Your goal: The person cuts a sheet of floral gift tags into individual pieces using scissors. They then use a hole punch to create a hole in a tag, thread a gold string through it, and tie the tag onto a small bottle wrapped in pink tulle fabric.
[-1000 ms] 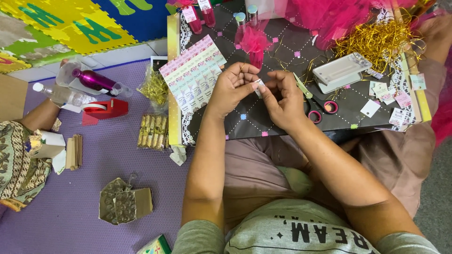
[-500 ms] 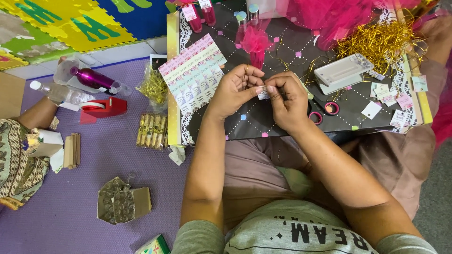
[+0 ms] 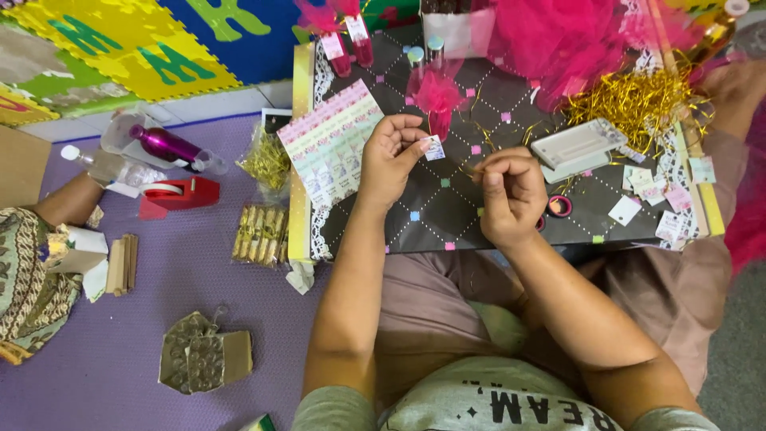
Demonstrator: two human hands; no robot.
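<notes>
The hands have drawn apart since before — the left hand pinches a small sticker at frame centre; the right hand is curled closed over the black board.

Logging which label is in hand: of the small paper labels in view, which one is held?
The label pinched in the left hand; the other labels lie loose on the board's right side.

Resting across the lap: a black dotted board. On it, left edge, a sheet of small printed labels; right half, a flat white plastic box, behind that a heap of gold tinsel. Left of the board, on the purple mat, a red tape dispenser.
</notes>
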